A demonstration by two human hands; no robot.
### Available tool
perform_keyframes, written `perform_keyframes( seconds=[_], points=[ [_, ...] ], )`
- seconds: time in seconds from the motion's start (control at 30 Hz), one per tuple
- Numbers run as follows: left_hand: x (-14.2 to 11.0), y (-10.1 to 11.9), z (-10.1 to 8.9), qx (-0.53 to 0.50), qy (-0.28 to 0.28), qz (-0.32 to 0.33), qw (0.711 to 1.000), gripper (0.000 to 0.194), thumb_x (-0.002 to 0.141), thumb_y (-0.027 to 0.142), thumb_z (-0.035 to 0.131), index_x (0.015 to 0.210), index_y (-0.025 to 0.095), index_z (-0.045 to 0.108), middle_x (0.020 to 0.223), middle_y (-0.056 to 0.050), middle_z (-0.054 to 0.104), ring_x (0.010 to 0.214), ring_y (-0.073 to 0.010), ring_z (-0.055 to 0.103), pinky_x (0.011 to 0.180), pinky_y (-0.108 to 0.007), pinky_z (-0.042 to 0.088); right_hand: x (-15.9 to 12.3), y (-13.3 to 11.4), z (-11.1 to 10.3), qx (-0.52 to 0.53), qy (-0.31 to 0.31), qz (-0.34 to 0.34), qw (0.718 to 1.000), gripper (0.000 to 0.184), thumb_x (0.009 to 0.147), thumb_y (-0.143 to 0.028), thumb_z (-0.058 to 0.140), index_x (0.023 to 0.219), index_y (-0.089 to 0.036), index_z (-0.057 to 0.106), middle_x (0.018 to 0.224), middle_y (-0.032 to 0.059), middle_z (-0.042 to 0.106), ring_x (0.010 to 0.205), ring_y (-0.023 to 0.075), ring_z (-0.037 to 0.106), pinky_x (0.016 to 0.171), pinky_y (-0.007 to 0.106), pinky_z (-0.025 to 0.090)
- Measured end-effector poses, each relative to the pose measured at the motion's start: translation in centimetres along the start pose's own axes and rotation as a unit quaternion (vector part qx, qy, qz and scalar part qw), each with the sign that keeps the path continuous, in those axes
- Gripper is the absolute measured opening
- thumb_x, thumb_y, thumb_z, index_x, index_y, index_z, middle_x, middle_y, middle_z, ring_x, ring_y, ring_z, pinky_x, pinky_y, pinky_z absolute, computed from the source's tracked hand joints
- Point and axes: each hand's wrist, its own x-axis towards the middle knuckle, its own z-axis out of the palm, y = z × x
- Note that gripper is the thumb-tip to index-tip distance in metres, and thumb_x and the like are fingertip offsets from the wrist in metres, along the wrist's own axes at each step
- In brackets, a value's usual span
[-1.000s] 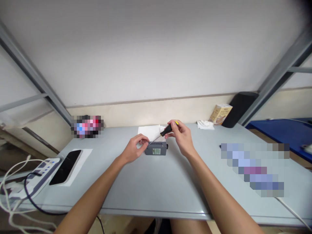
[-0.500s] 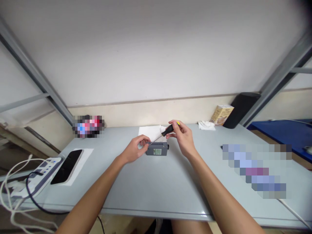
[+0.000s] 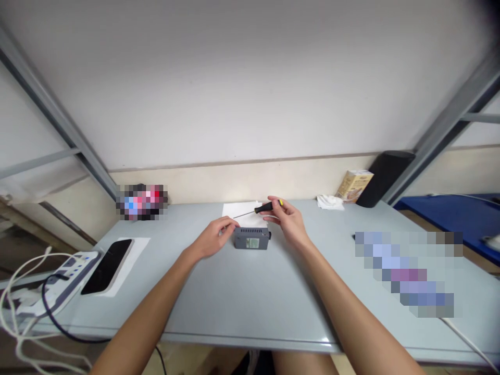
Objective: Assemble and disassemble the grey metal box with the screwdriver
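My right hand (image 3: pixel 289 221) is closed around the black handle of a screwdriver (image 3: pixel 263 208), which has a yellow end. Its thin shaft slopes down to the left, and the tip ends just above the fingers of my left hand (image 3: pixel 213 238). Those left fingers are pinched together beside the upper left corner of a small dark grey metal box (image 3: pixel 252 239); whatever is between them is too small or hidden to make out. The box stands on the desk with a row of vent slots on top, a pale green label in front and a black knob-like part at its right end.
White paper (image 3: pixel 230 210) lies behind the box. At left are a phone (image 3: pixel 107 266) on paper and a power strip (image 3: pixel 74 271) with cables. At the back right stand a yellow carton (image 3: pixel 354 186), crumpled tissue (image 3: pixel 330 202) and a black cylinder (image 3: pixel 385 179). Blurred items lie at both sides.
The screwdriver has come up off the box's top and lies flatter, its tip shifted left towards my left fingers. My left hand has drawn slightly left.
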Motion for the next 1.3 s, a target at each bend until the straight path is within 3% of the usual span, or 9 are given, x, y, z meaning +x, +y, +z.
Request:
perform_keyframes(
  seconds=[0.2,0.4,0.57,0.97,1.3],
  points=[
    [0.2,-2.0,-0.4,0.155,0.078,-0.028,0.985,0.033,0.107,0.033,0.042,0.103,0.022,0.073,0.106,-0.007,0.072,0.1,-0.0234,0.067,0.091,-0.038,0.052,-0.3,0.9,0.5,-0.039,-0.053,0.014,0.998,0.061,0.072,-0.066,0.085,0.112,-0.021,0.076,0.107,0.0072,0.077,0.09,0.0225,0.08,0.081,0.035,0.067],
    [0.1,-4.2,-0.2,0.25,0.064,0.005,0.966,0.033,0.106,0.026,0.044,0.123,0.022,0.072,0.111,-0.01,0.067,0.108,-0.0267,0.063,0.094,-0.042,0.054,-0.4,1.3,0.8,-0.05,-0.065,0.001,0.997,0.056,0.074,-0.064,0.084,0.111,-0.022,0.077,0.108,0.0067,0.076,0.095,0.0241,0.079,0.084,0.04,0.066],
    [0.1,-5.1,0.4,0.272,0.07,0.043,0.959,0.035,0.106,0.024,0.045,0.13,0.022,0.07,0.119,-0.012,0.063,0.112,-0.0276,0.06,0.1,-0.045,0.053,-0.4,1.7,0.8,-0.054,-0.066,-0.01,0.996,0.052,0.075,-0.062,0.084,0.109,-0.023,0.078,0.108,0.0065,0.077,0.101,0.0252,0.078,0.091,0.043,0.065],
    [0.2,-5.3,0.7,0.294,0.077,0.021,0.952,0.034,0.107,0.029,0.048,0.133,0.021,0.069,0.129,-0.013,0.062,0.118,-0.0301,0.057,0.102,-0.049,0.052,-0.4,1.8,0.6,-0.04,-0.06,0.006,0.997,0.054,0.077,-0.063,0.083,0.114,-0.024,0.077,0.115,0.006,0.076,0.101,0.0249,0.079,0.1,0.045,0.062],
    [0.6,-4.9,0.6,0.241,0.108,-0.009,0.964,0.022,0.106,0.033,0.055,0.11,0.023,0.074,0.112,-0.008,0.068,0.11,-0.026,0.062,0.097,-0.042,0.052,-0.6,0.8,0.8,-0.016,-0.056,0.013,0.998,0.055,0.078,-0.065,0.082,0.114,-0.024,0.076,0.11,0.0066,0.076,0.097,0.0243,0.079,0.097,0.044,0.064]
  ],
)
